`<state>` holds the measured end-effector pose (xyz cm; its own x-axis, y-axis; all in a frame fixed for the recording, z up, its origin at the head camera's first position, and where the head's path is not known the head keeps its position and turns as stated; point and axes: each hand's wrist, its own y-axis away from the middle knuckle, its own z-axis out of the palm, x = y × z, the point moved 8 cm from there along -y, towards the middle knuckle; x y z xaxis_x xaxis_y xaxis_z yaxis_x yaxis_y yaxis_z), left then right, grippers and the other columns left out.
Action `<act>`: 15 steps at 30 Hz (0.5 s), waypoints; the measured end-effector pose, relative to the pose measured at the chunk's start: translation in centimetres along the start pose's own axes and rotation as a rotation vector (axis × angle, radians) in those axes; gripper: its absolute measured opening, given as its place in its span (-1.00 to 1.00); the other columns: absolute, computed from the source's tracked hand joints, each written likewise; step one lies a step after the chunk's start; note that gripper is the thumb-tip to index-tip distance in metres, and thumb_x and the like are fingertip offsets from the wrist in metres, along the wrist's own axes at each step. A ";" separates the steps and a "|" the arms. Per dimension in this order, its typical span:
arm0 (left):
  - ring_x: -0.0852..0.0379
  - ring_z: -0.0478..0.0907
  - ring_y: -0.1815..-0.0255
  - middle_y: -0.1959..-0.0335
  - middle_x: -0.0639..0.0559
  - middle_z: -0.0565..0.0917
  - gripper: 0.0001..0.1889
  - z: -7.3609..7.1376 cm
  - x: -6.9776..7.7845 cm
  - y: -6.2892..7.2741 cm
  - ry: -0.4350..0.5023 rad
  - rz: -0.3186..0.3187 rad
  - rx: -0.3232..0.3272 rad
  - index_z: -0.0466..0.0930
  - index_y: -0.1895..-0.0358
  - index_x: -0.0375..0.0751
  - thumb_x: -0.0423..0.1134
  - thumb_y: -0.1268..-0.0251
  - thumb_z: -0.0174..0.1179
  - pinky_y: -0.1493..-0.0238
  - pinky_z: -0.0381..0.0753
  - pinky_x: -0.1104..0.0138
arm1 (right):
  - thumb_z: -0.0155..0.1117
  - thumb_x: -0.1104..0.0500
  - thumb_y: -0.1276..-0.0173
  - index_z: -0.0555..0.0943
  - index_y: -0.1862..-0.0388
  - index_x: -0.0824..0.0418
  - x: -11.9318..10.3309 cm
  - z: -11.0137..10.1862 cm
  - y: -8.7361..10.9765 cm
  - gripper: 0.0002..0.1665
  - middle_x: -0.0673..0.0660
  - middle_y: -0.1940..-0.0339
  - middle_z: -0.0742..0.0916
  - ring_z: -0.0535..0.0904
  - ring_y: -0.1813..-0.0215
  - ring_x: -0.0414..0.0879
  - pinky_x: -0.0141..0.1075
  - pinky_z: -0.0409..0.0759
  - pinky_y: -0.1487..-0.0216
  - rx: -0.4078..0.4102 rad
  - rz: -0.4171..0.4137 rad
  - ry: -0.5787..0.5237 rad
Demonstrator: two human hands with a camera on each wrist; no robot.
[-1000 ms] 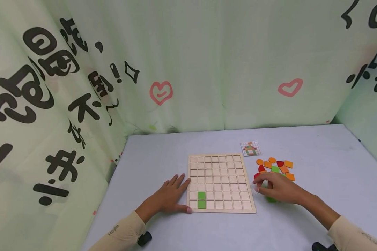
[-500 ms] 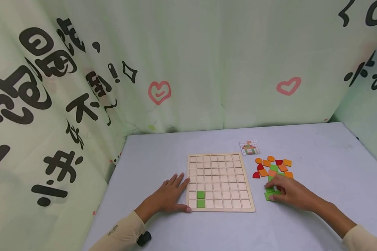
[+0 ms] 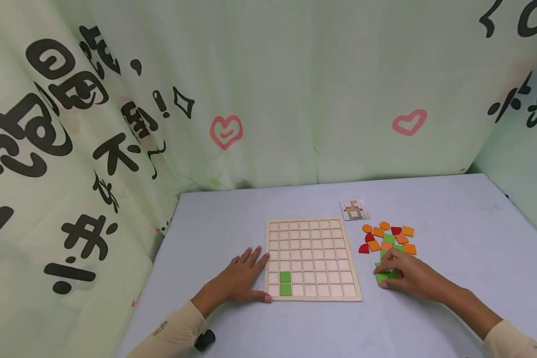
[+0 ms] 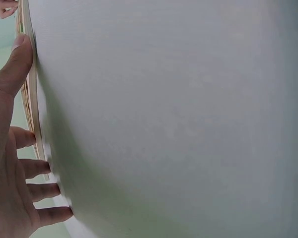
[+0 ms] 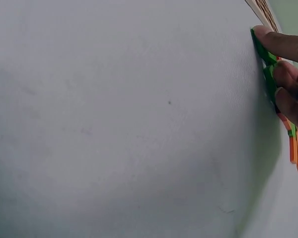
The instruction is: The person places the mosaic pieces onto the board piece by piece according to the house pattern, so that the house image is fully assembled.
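Note:
My left hand [image 3: 246, 278] lies with fingers spread along the left edge of a wooden grid board [image 3: 313, 300], the thumb at its near left corner. In the left wrist view the thumb [image 4: 21, 59] lies against the board's side. Two green square tiles [image 3: 285, 283] sit one above the other in the board's second column. To the right of the board, my right hand [image 3: 409, 276] bends over the green tiles at the near end of a loose pile. Its thumb [image 5: 283, 44] and curled fingers pinch at a green tile [image 5: 262, 48], partly hidden by the hand.
Orange squares [image 3: 409, 249], orange circles [image 3: 367, 228], red rounded pieces [image 3: 364, 248] and more green squares [image 3: 389, 238] lie loose beyond the right hand. A small pattern card [image 3: 354, 209] lies behind them. Curtains [image 3: 317, 99] stand behind the white table [image 3: 232, 219].
My right hand has moved right and toward me, from the pile's left side onto the near green tiles, shifting them slightly. My left hand stays at the board's edge.

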<state>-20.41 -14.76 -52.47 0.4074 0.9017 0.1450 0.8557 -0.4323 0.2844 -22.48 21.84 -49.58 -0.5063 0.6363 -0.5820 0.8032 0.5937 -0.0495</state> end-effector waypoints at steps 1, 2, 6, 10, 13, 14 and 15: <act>-0.23 -0.01 -0.64 -0.66 -0.14 0.02 0.16 0.0 0.0 0.0 0.001 0.000 0.000 0.01 -0.63 -0.01 0.60 -0.05 0.12 -0.47 0.23 -0.15 | 0.56 0.06 -0.14 0.78 0.11 0.06 0.0 0.0 0.0 -0.68 -0.10 0.16 0.58 0.41 0.33 -0.38 -0.47 0.49 0.34 0.002 -0.004 0.005; -0.23 -0.01 -0.64 -0.66 -0.14 0.02 0.16 0.0 0.0 0.0 -0.002 0.001 -0.001 0.00 -0.63 -0.01 0.60 -0.05 0.11 -0.47 0.23 -0.15 | 0.57 0.06 -0.14 0.77 0.12 0.05 -0.1 0.0 -0.1 -0.69 -0.11 0.17 0.58 0.41 0.32 -0.38 -0.47 0.49 0.34 0.003 -0.007 0.011; -0.23 -0.02 -0.64 -0.66 -0.14 0.01 0.16 0.0 -0.1 0.0 -0.005 0.002 -0.008 -0.01 -0.63 -0.01 0.60 -0.07 0.10 -0.47 0.23 -0.14 | 0.56 0.05 -0.16 0.70 0.13 -0.02 0.0 0.2 -0.4 -0.70 -0.18 0.24 0.60 0.41 0.31 -0.35 -0.47 0.48 0.33 -0.020 0.035 0.010; -0.24 -0.03 -0.64 -0.66 -0.14 0.01 0.15 -0.1 -0.1 0.0 0.005 0.004 -0.010 0.00 -0.63 -0.02 0.58 -0.08 0.11 -0.47 0.23 -0.15 | 0.53 0.05 -0.20 0.66 0.13 -0.02 0.1 0.5 -0.8 -0.72 -0.20 0.31 0.61 0.41 0.32 -0.33 -0.46 0.48 0.35 -0.058 0.105 -0.026; -0.25 -0.03 -0.64 -0.66 -0.15 0.01 0.15 -0.2 -0.1 0.0 0.006 0.010 -0.008 0.00 -0.63 -0.03 0.58 -0.08 0.11 -0.47 0.23 -0.15 | 0.51 0.05 -0.23 0.65 0.16 -0.02 0.1 0.7 -0.9 -0.76 -0.20 0.35 0.61 0.42 0.35 -0.33 -0.45 0.47 0.36 -0.065 0.137 -0.037; -0.25 -0.03 -0.64 -0.66 -0.15 0.01 0.15 -0.2 -0.1 0.0 0.004 0.012 -0.006 0.00 -0.63 -0.03 0.58 -0.09 0.11 -0.47 0.23 -0.15 | 0.50 0.06 -0.24 0.65 0.15 0.00 0.0 0.7 -0.9 -0.76 -0.20 0.37 0.61 0.42 0.36 -0.33 -0.45 0.47 0.36 -0.064 0.139 -0.036; -0.24 -0.02 -0.64 -0.65 -0.15 0.02 0.15 -0.1 0.0 0.0 0.002 0.014 -0.004 0.00 -0.63 -0.03 0.58 -0.08 0.11 -0.46 0.24 -0.15 | 0.49 0.07 -0.25 0.65 0.14 0.01 0.0 0.7 -1.0 -0.76 -0.20 0.38 0.61 0.42 0.37 -0.33 -0.45 0.48 0.36 -0.063 0.139 -0.032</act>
<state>-20.46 -14.79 -52.37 0.4185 0.8956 0.1507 0.8487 -0.4448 0.2862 -23.02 20.92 -50.08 -0.3810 0.6991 -0.6051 0.8429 0.5316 0.0833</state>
